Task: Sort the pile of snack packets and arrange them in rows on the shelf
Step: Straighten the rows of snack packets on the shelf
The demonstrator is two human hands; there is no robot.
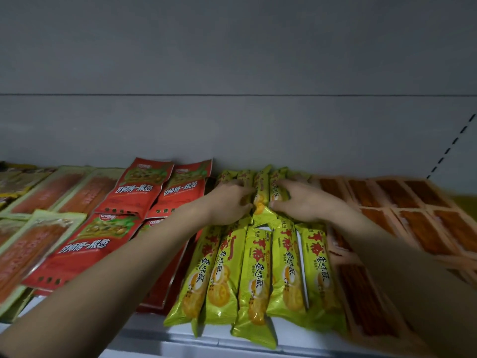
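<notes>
Both my hands reach to the back of the shelf (154,329). My left hand (227,202) and my right hand (304,202) press from either side on the back row of yellow-green packets (262,192), fingers curled around them. A front row of the same yellow-green packets (255,275) lies side by side below my hands. Red packets (136,187) lie in rows to the left. Orange-edged clear packets of brown sticks (418,223) fill the right side.
Green-edged clear packets with reddish strips (44,192) lie at the far left. The grey back wall (232,112) rises right behind the rows. A dashed slotted upright (449,148) stands at the right. The white shelf lip runs along the bottom.
</notes>
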